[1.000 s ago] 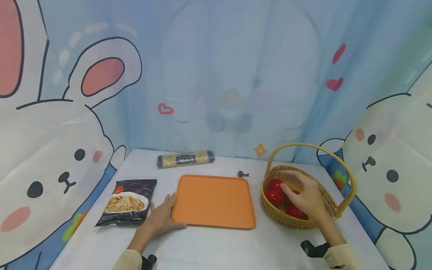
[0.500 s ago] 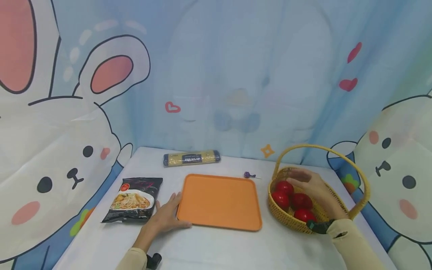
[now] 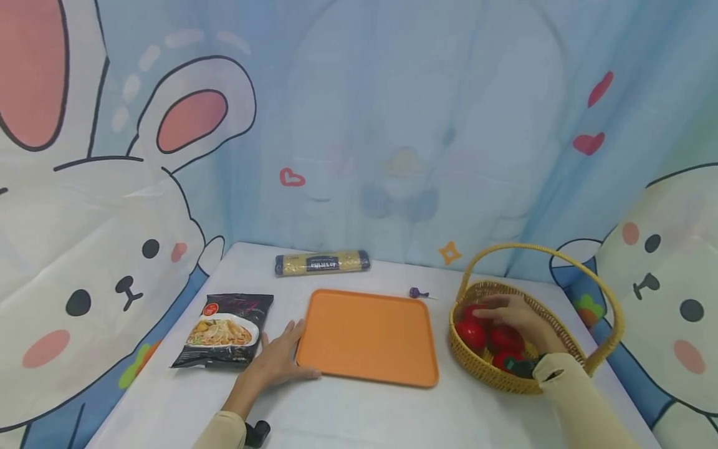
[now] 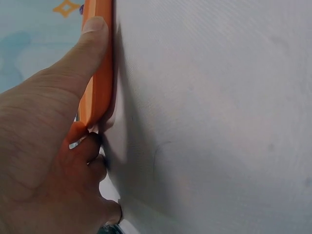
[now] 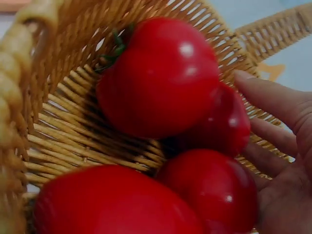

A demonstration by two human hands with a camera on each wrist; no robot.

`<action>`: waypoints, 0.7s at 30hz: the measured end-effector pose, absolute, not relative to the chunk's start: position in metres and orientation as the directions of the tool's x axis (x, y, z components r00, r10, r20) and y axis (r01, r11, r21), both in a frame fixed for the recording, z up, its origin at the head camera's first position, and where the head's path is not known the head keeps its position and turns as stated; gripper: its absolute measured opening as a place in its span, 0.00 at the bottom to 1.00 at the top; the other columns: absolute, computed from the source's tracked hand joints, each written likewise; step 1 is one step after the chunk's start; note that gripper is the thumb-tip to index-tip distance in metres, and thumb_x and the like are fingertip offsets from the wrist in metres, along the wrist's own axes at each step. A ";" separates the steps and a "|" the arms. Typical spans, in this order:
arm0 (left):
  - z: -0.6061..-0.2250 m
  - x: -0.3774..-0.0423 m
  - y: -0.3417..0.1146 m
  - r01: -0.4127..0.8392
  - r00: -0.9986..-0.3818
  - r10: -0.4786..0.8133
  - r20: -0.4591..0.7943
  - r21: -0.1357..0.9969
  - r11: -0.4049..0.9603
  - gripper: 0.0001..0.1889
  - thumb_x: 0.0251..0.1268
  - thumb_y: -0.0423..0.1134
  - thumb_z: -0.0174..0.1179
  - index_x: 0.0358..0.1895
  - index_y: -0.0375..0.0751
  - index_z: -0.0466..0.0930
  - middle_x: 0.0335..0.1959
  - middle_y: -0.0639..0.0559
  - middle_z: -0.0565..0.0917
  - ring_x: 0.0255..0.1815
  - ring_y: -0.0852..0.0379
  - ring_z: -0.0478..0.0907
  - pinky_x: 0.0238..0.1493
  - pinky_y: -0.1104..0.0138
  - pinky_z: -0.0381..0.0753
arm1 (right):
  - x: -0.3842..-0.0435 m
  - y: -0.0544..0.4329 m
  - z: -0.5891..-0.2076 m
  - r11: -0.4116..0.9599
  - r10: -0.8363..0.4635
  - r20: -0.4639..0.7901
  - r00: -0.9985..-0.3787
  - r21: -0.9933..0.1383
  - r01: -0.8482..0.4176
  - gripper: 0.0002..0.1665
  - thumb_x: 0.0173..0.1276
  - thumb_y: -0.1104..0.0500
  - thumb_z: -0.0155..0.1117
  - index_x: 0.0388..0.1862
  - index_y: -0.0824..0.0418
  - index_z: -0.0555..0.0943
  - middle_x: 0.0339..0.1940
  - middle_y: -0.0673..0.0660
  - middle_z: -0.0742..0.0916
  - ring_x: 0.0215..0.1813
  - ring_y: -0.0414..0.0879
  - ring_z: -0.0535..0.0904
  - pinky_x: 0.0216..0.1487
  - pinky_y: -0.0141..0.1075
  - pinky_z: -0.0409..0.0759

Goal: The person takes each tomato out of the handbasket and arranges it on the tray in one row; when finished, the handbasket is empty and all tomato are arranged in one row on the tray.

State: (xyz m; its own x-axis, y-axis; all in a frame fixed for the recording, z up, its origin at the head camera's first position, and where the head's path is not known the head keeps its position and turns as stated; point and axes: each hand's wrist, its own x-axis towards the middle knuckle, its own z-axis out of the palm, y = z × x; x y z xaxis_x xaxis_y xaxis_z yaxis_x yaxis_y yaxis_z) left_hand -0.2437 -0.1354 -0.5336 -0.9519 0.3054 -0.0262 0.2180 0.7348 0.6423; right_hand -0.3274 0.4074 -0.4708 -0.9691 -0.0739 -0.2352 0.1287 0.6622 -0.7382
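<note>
While my right hand (image 3: pixel 518 317) is spread wide beside the tomatoes (image 5: pixel 161 78) in the basket (image 3: pixel 477 366), gripping nothing, I'd worry about rolling a neighbour, since they lie close together. The right sleeve (image 3: pixel 572 394) lies near the handle (image 3: pixel 516 246), so a careless lift might snag and tip the basket. Left of the basket, my left hand (image 3: pixel 275 363), fingers extended, touches the tray (image 3: pixel 367 340); pushing could slide it.

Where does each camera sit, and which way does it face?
On the head: faces forward and down at the orange rectangular tray; left hand, right hand show.
On the left wrist: faces the tray's edge; left hand shows.
On the right wrist: faces into the yellow woven basket; right hand shows.
Head and right-wrist views share the basket.
</note>
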 end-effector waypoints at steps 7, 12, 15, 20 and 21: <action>-0.532 -0.245 -0.132 0.229 -0.949 0.314 -0.021 0.639 0.734 0.65 0.50 0.59 0.84 0.85 0.31 0.57 0.85 0.33 0.62 0.88 0.33 0.52 0.76 0.21 0.26 | -0.328 0.409 -0.475 0.735 -0.043 -0.256 -0.966 -0.663 0.142 0.50 0.72 0.41 0.75 0.75 0.78 0.71 0.70 0.80 0.78 0.62 0.66 0.82 0.61 0.58 0.87; -0.532 -0.247 -0.131 0.231 -0.948 0.319 -0.025 0.636 0.737 0.65 0.50 0.60 0.84 0.85 0.32 0.57 0.85 0.34 0.61 0.88 0.34 0.51 0.76 0.21 0.26 | -0.330 0.406 -0.478 0.764 -0.027 -0.207 -0.978 -0.635 0.113 0.51 0.68 0.41 0.79 0.73 0.77 0.74 0.69 0.81 0.78 0.69 0.75 0.76 0.65 0.67 0.82; -0.533 -0.248 -0.132 0.236 -0.947 0.322 -0.021 0.636 0.735 0.65 0.51 0.60 0.84 0.85 0.32 0.57 0.85 0.33 0.61 0.88 0.33 0.51 0.76 0.20 0.26 | -0.332 0.404 -0.480 0.796 -0.055 -0.146 -0.988 -0.603 0.045 0.48 0.67 0.42 0.80 0.70 0.77 0.77 0.66 0.80 0.81 0.67 0.76 0.78 0.64 0.68 0.81; -0.534 -0.246 -0.135 0.235 -0.949 0.316 -0.012 0.641 0.731 0.64 0.51 0.58 0.84 0.85 0.30 0.57 0.85 0.32 0.62 0.88 0.32 0.51 0.75 0.19 0.25 | -0.332 0.400 -0.480 0.820 -0.093 -0.074 -0.993 -0.571 -0.034 0.46 0.65 0.42 0.82 0.65 0.77 0.80 0.60 0.78 0.85 0.62 0.72 0.82 0.60 0.64 0.85; -0.534 -0.245 -0.136 0.233 -0.950 0.313 -0.012 0.643 0.730 0.64 0.51 0.58 0.84 0.85 0.30 0.57 0.85 0.32 0.62 0.88 0.32 0.51 0.75 0.19 0.25 | -0.332 0.398 -0.478 0.819 -0.093 -0.075 -0.993 -0.573 -0.033 0.47 0.66 0.42 0.81 0.66 0.78 0.80 0.60 0.78 0.85 0.62 0.72 0.82 0.60 0.65 0.85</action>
